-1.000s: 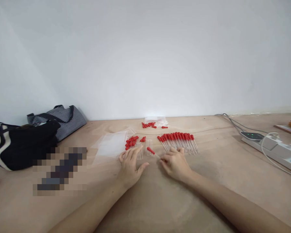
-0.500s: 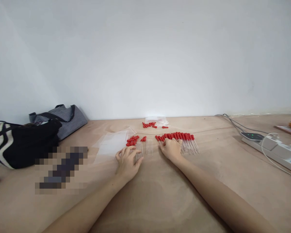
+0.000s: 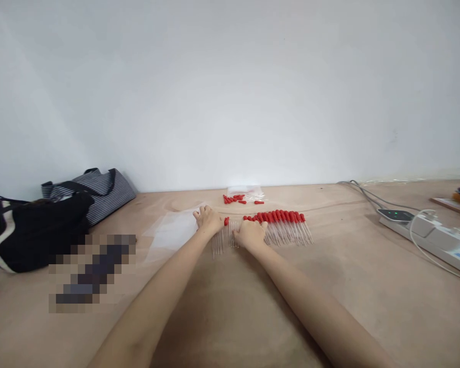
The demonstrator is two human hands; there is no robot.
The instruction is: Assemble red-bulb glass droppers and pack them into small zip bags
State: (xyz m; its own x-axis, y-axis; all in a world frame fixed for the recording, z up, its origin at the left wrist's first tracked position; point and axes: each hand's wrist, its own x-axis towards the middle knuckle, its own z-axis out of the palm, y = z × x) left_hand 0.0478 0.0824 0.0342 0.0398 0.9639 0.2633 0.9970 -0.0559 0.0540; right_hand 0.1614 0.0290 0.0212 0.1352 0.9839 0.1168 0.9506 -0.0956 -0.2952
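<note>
My left hand (image 3: 209,221) reaches over the spot of the loose red rubber bulbs, its fingers spread and bent downward, hiding most of the pile. One or two red bulbs (image 3: 226,221) lie just right of it. Beside my wrist are thin clear tubes (image 3: 217,242) lying side by side, with a second small group of clear tubes (image 3: 232,230) to their right. My right hand (image 3: 251,233) is closed, its fingertips down at that second group; what they grip is hidden. To its right runs a row of droppers (image 3: 285,225), clear tubes capped with red bulbs.
At the back lie more red bulbs (image 3: 233,198) and a clear plastic bag (image 3: 245,191). White sheets (image 3: 172,230) are left of my hands. Bags (image 3: 34,230) and a blurred-out dark object (image 3: 95,271) sit further left; a power strip (image 3: 440,240) is at right.
My left hand has moved forward from the clear tubes onto the red bulbs. My right hand has shifted left from the dropper row to the loose tubes.
</note>
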